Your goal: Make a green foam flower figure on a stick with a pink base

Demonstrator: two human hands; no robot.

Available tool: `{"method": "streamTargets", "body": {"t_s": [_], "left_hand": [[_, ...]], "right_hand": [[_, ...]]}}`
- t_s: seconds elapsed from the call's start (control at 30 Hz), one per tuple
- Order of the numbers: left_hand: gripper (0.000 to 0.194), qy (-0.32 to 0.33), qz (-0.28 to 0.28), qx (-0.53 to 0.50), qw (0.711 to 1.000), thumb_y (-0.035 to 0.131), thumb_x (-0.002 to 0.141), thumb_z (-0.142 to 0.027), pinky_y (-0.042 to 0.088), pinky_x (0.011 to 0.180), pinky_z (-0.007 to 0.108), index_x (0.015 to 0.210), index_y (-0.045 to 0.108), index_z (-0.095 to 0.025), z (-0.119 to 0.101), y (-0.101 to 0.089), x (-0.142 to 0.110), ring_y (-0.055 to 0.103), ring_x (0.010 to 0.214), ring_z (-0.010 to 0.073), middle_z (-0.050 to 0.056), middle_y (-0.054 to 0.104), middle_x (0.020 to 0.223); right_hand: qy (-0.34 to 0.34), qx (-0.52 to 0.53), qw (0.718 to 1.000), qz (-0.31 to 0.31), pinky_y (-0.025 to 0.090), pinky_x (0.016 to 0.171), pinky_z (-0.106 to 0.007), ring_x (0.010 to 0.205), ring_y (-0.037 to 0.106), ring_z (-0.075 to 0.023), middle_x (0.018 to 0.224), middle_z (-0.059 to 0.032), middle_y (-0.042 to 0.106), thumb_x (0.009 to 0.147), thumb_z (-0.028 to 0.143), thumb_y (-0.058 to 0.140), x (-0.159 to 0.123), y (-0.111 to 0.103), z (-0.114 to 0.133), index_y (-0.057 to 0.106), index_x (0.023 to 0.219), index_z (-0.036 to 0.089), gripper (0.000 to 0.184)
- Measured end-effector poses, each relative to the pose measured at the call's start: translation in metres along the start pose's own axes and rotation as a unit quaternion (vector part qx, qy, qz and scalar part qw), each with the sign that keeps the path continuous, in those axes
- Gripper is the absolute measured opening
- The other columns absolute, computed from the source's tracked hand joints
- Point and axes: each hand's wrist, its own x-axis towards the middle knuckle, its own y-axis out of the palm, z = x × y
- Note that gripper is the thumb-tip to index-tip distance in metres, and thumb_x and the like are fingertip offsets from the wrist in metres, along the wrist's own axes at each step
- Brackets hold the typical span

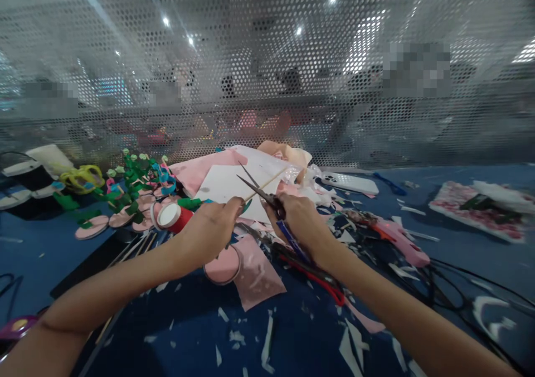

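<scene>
My right hand is closed round the handles of a pair of scissors, whose blades stand apart and point up-left. My left hand is closed in a pinch on a thin wooden stick that runs up to the right between the blades; something small and green shows at its fingertips. Both hands hover over a white sheet and pink foam sheets on the blue table.
A red tape roll, pink and green foam flowers and yellow scissors lie to the left. A white phone, a pink glue gun and black cables lie right. Perforated metal screen behind. Paper scraps litter the table.
</scene>
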Motion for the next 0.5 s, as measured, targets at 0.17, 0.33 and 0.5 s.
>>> {"method": "streamTargets", "body": {"t_s": [0.17,0.33,0.5], "left_hand": [[0.018,-0.019,-0.016,-0.095,0.995,0.034,0.083,-0.008,0.045,0.056,0.029,0.075,0.048,-0.015,-0.004,0.001,0.003,0.062,0.062,0.0194,0.011,0.066,0.082],[0.018,-0.054,-0.014,-0.487,0.871,0.032,0.090,-0.027,0.038,0.038,0.017,0.074,0.036,-0.020,-0.013,0.009,0.001,0.050,0.035,0.0089,-0.006,0.052,0.046],[0.023,-0.085,0.035,-0.649,0.755,0.037,0.088,-0.038,0.032,0.025,0.013,0.074,0.035,-0.020,-0.020,0.014,0.000,0.043,0.026,0.0063,-0.010,0.047,0.043]], "right_hand": [[0.016,-0.085,0.996,0.004,0.042,0.065,-0.029,0.078,0.065,-0.0260,0.086,-0.0190,0.068,0.085,0.029,0.042,-0.003,-0.008,0.001,0.060,0.090,0.007,0.029],[-0.005,-0.121,0.992,-0.025,0.040,0.064,-0.029,0.082,0.062,-0.0274,0.086,-0.0198,0.066,0.081,0.030,0.045,-0.003,-0.015,-0.002,0.059,0.091,0.007,0.029],[-0.004,-0.134,0.991,0.001,0.037,0.063,-0.029,0.082,0.061,-0.0264,0.089,-0.0202,0.066,0.082,0.031,0.044,-0.001,-0.015,-0.003,0.059,0.093,0.007,0.030]]}}
